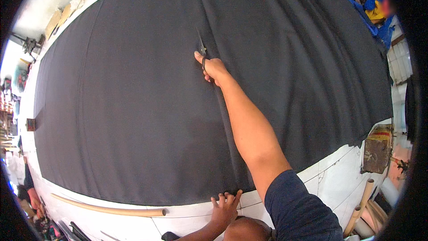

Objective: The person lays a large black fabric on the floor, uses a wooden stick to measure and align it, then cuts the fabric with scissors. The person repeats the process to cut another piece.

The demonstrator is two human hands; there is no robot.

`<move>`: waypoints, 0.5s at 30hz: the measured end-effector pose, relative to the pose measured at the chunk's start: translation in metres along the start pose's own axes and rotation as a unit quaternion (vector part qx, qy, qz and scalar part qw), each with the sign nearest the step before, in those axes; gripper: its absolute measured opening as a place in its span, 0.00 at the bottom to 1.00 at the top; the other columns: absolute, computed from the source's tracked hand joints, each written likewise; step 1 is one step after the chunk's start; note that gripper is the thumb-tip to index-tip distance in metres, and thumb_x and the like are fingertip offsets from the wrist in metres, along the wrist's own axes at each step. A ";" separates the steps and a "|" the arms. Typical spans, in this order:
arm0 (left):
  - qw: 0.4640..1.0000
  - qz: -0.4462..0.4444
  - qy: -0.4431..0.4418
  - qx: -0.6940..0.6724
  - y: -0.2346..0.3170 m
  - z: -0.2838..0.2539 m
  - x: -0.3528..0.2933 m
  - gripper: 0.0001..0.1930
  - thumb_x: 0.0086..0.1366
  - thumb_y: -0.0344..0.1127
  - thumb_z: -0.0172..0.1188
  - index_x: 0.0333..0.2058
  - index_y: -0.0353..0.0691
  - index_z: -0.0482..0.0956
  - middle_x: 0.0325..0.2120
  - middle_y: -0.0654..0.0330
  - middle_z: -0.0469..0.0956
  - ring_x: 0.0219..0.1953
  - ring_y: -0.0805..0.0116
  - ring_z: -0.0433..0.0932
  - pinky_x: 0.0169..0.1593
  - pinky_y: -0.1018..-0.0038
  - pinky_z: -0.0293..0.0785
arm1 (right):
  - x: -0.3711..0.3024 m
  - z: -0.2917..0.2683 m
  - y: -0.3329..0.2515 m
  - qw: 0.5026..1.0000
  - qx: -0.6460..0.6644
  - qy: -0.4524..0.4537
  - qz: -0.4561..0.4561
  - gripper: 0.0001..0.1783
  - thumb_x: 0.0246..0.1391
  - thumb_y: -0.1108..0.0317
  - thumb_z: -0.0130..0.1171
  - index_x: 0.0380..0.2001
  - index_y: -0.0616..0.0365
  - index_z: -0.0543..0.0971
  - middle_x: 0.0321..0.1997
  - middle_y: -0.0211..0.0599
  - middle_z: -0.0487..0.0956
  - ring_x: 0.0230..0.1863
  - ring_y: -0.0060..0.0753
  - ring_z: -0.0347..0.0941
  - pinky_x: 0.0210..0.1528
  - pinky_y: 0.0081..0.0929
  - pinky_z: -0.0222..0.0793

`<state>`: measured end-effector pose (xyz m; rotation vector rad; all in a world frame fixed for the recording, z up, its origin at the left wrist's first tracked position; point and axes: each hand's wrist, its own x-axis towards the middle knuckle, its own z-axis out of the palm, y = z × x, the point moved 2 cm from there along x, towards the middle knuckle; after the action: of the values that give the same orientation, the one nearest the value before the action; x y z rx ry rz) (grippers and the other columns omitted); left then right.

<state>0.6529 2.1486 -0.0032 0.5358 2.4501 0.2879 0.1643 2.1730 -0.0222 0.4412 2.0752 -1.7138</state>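
Note:
A wide black cloth lies spread over a white tiled surface. My right arm reaches far across it. With my right hand I hold a pair of scissors, thumb and fingers at the handles and the blades pointing away from me. The scissors are beside a long ridge or edge in the cloth that runs from the far side down to the near edge; whether the cloth is cut there I cannot tell. At the near edge, my left hand rests with its fingers apart on the cloth's border.
A long cardboard tube lies along the near left edge, and more tubes stand at the lower right. A small dark box sits at the left edge, a worn block at the right. Another person's hand shows at far left.

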 end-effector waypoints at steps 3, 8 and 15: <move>1.000 0.004 -0.006 0.001 0.000 0.002 0.001 0.43 0.57 0.42 0.63 0.71 0.58 0.56 0.52 0.47 0.68 0.54 0.43 0.70 0.50 0.29 0.69 | 0.004 -0.002 0.007 1.000 -0.020 0.012 -0.004 0.39 0.53 0.32 0.61 0.17 0.62 0.74 0.16 0.37 0.73 0.14 0.32 0.70 0.17 0.34 0.64; 1.000 0.003 -0.023 -0.013 -0.003 0.002 0.000 0.45 0.57 0.47 0.65 0.71 0.59 0.54 0.53 0.47 0.68 0.54 0.43 0.70 0.48 0.29 0.70 | -0.002 0.002 0.014 0.999 0.030 -0.006 -0.030 0.35 0.56 0.38 0.63 0.15 0.62 0.74 0.14 0.35 0.73 0.13 0.32 0.70 0.16 0.32 0.64; 0.972 -0.048 0.126 -0.191 -0.069 -0.153 0.097 0.39 0.61 0.50 0.63 0.67 0.42 0.61 0.50 0.42 0.73 0.56 0.44 0.72 0.56 0.49 0.73 | 0.003 -0.008 0.016 0.999 0.040 -0.009 -0.002 0.33 0.57 0.39 0.63 0.15 0.58 0.74 0.14 0.33 0.72 0.13 0.29 0.68 0.17 0.31 0.63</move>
<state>0.4681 2.1177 0.0455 0.2216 2.5581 0.8106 0.1688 2.1834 -0.0358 0.4438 2.0030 -1.8015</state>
